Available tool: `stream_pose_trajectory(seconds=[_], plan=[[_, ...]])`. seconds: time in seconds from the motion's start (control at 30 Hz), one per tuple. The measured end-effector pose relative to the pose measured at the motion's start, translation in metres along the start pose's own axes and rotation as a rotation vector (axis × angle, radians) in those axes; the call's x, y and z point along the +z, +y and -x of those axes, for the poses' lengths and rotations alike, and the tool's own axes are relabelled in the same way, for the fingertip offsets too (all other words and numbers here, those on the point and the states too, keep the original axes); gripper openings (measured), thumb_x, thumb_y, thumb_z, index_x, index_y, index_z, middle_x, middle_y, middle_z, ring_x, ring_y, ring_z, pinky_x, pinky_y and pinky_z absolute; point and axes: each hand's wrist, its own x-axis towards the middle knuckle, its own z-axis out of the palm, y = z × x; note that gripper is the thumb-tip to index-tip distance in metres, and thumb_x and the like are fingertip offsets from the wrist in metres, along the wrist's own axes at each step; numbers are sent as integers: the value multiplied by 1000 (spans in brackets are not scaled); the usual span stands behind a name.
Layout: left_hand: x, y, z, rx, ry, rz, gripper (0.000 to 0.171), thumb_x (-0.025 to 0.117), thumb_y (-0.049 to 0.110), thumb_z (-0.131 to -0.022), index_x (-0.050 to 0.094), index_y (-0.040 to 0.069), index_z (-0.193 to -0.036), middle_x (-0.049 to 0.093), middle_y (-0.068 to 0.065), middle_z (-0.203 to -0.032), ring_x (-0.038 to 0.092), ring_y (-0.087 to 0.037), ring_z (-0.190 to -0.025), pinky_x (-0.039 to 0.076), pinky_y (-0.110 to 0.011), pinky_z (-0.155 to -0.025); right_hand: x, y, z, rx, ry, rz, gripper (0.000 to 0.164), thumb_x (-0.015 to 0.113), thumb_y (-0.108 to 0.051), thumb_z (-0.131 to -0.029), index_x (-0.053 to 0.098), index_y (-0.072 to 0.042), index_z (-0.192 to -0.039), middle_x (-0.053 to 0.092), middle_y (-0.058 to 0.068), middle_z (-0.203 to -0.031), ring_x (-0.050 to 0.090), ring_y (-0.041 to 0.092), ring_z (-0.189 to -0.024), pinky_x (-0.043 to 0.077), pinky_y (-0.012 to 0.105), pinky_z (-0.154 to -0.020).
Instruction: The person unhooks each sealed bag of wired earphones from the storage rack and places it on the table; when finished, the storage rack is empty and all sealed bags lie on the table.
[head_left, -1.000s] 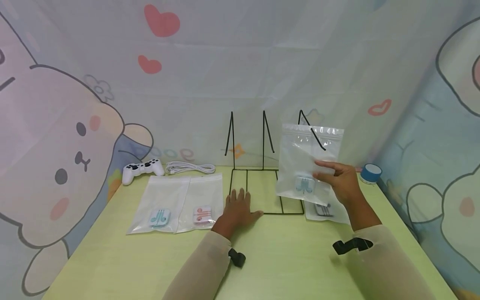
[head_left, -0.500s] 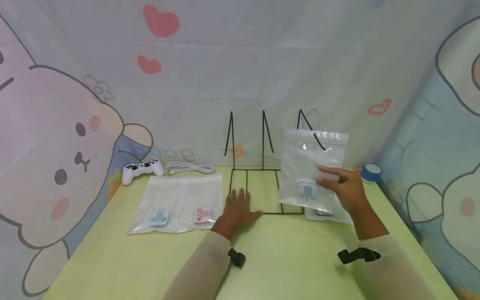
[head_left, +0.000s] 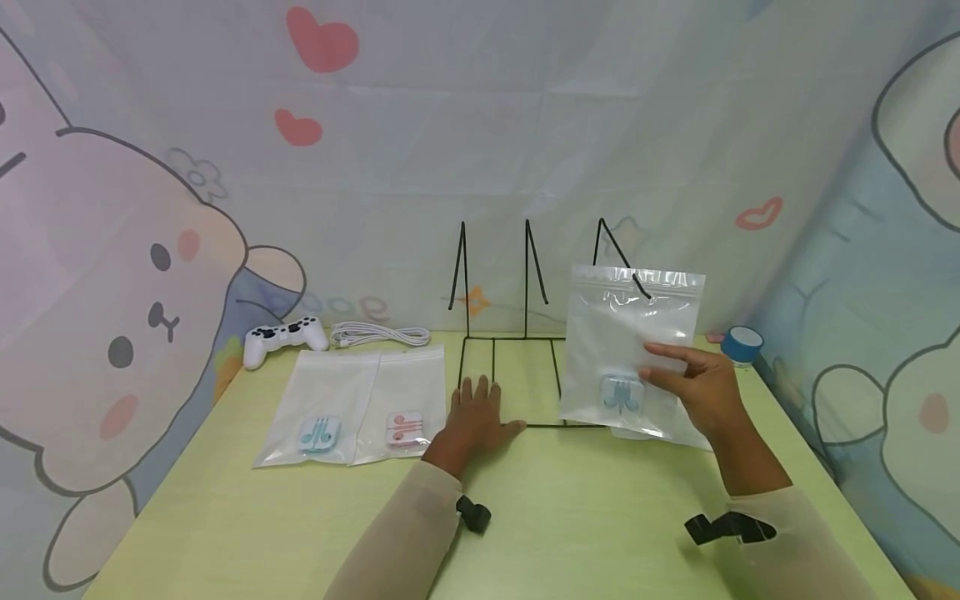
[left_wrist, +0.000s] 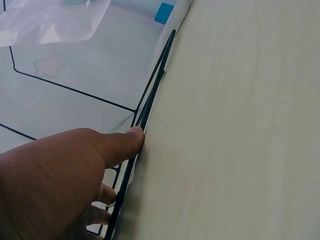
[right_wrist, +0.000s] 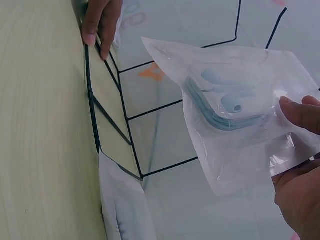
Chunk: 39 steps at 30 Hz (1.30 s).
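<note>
My right hand [head_left: 697, 387] pinches the right side of a clear zip bag [head_left: 600, 333] holding blue earphones [head_left: 621, 393] in a case. The bag hangs on the right hook [head_left: 616, 243] of a black wire display rack [head_left: 527, 283]; the hook's tip pokes out in front of it near the zip strip. In the right wrist view, the thumb lies on the bag's front and the other fingers are behind it. My left hand [head_left: 474, 421] rests on the rack's base with fingers stretched out, its thumb [left_wrist: 132, 140] on the front bar in the left wrist view.
Two zip bags, with blue earphones [head_left: 319, 434] and pink earphones [head_left: 405, 429], lie left of the rack. Behind them are a white game controller [head_left: 285, 337] and a coiled white cable [head_left: 381, 334]. Another bag [head_left: 693, 432] lies under the hanging one. A blue-and-white round tub [head_left: 742, 345] stands far right.
My right hand has drawn the bag down and right along the hook toward its tip, so less of the hook shows in front. My left hand has stayed still.
</note>
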Motion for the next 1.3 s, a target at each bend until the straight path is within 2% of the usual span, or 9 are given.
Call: stream_pose_trajectory(seconds=[0.17, 0.4, 0.57, 0.7, 0.83, 1.1, 1.3], plan=[[-1, 0, 0, 4, -2, -5, 92, 56, 63, -106, 32, 2, -171, 24, -24, -181, 17, -52, -168, 18, -64, -137, -1, -1, 7, 6, -30, -47, 45, 89, -7, -91, 78, -8, -134, 76, -25, -109, 78, 3, -90, 66, 26, -74], [0, 0, 0, 2, -3, -5, 92, 56, 63, -106, 32, 2, -171, 24, -24, -181, 16, -52, -169, 18, -64, -137, -2, -2, 18, -4, -35, -135, 42, 86, 1, -91, 79, -7, -132, 79, -21, -110, 80, 6, -89, 67, 28, -73], [0, -1, 1, 2, -7, -3, 92, 55, 64, -106, 32, 3, -171, 23, -24, -181, 15, -52, -169, 18, -63, -137, -3, -3, 25, -51, -43, -230, 41, 84, 8, -89, 81, -3, -128, 81, -14, -111, 80, 8, -89, 67, 29, -72], [1, -1, 0, 2, -7, 2, 93, 55, 65, -106, 31, 3, -171, 22, -23, -181, 15, -52, -169, 17, -63, -137, -3, -5, 30, -91, -36, -263, 41, 82, 14, -88, 80, -1, -127, 82, -13, -112, 81, 8, -90, 67, 29, -71], [2, -1, -1, 1, -2, 4, 93, 55, 65, -106, 31, 3, -171, 22, -23, -181, 14, -52, -169, 17, -63, -137, -3, -6, 33, -127, -32, -288, 42, 79, 18, -88, 80, 1, -126, 82, -12, -113, 82, 9, -90, 67, 29, -70], [3, -2, -2, -3, 1, 6, 93, 56, 64, -106, 31, 3, -171, 22, -23, -181, 14, -52, -169, 17, -63, -137, 0, -5, 38, -193, -26, -300, 40, 77, 23, -85, 82, 4, -120, 85, -9, -107, 83, 9, -78, 65, 27, -63], [2, -1, -2, -1, -10, 0, 93, 55, 64, -106, 30, 3, -172, 21, -23, -182, 13, -52, -169, 16, -63, -137, -1, 0, 39, -182, -74, -282, 38, 78, 20, -87, 82, 3, -120, 84, -11, -110, 82, 8, -81, 66, 27, -65]])
